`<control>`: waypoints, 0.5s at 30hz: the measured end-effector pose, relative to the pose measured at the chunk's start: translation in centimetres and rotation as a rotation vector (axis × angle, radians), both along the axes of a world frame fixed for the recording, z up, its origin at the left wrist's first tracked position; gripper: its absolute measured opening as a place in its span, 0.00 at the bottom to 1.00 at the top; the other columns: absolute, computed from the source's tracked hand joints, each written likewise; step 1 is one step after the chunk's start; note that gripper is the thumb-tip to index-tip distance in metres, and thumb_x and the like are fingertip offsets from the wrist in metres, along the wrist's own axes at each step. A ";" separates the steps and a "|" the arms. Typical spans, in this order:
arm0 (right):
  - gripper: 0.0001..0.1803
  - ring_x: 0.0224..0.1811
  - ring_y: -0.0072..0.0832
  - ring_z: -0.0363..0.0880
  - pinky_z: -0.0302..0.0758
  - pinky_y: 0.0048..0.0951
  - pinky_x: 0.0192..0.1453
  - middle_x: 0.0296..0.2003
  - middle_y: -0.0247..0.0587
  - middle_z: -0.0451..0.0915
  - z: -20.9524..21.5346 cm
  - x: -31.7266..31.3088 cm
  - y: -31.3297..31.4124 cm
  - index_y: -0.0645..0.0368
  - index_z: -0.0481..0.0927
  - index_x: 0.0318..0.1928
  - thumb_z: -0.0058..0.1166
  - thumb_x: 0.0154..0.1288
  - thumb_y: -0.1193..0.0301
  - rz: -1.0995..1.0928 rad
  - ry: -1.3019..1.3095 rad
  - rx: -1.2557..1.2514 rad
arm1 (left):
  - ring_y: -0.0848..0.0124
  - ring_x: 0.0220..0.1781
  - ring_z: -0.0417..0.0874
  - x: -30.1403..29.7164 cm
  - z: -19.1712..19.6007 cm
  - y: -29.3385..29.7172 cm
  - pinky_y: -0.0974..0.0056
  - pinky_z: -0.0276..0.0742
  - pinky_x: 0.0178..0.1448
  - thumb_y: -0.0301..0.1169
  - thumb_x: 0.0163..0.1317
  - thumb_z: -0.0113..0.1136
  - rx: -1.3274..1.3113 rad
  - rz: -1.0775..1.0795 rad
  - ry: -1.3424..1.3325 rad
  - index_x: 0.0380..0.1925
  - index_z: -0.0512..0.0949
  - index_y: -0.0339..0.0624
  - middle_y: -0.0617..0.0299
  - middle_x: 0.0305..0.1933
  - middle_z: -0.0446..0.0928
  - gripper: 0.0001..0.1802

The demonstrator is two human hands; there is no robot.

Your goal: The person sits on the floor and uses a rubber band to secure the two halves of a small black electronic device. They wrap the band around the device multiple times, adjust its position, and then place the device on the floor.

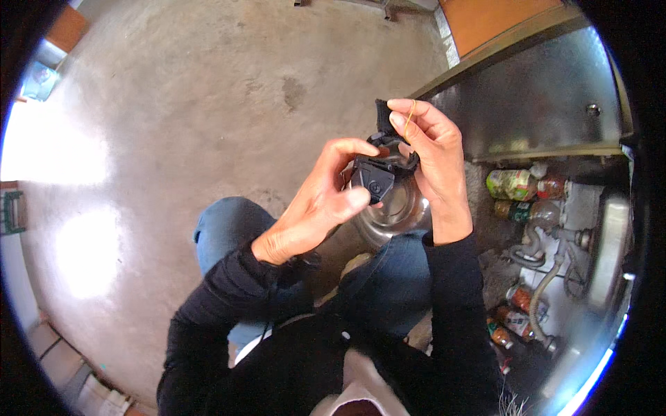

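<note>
My left hand (319,197) is closed around a small black device (373,182) with a round, lens-like spot on its face. A black strap (383,115) runs up and away from the device. At the strap's upper end, my right hand (438,149) pinches with thumb and fingers. A thin yellow band (410,119) lies across the fingers of that hand. Beneath both hands stands a shiny round metal vessel (409,211), partly hidden by the device and my right wrist.
My bent knees (232,225) flank the work. To the right are a dark metal panel (534,97), several bottles (512,184), grey hoses (538,305) and a metal basin (610,236). Concrete floor (208,90) spreads ahead and left.
</note>
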State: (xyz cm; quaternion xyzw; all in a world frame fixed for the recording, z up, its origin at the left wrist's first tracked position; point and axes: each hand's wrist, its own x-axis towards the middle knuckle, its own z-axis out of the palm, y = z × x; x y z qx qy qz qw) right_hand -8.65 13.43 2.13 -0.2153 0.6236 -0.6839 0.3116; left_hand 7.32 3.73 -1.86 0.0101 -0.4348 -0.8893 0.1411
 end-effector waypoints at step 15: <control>0.12 0.37 0.17 0.80 0.77 0.21 0.41 0.34 0.36 0.84 -1.3 1.8 2.3 0.67 0.81 0.44 0.64 0.64 0.73 0.457 0.094 0.274 | 0.70 0.41 0.82 1.8 -1.7 0.8 0.69 0.77 0.44 0.41 0.73 0.52 0.101 0.102 -0.513 0.48 0.72 0.32 0.55 0.41 0.80 0.19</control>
